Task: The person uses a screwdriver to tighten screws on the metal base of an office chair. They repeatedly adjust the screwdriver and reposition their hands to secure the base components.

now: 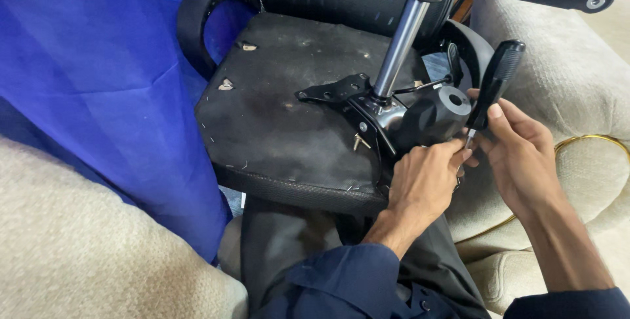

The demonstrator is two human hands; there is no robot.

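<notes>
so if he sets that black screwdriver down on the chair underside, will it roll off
Probably it would roll: the screwdriver has a rounded black handle, and the seat underside looks tilted. Its ribbed grip likely keeps it from slipping in the right hand. It looks stiff and fairly light.

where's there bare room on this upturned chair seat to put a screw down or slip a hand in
The left half of the seat underside is bare, bordered by the armrest, the blue sheet and the black bracket. It is crowded at the right edge: gas-lift cylinder, round knob, left hand, and right hand holding the screwdriver.
</notes>
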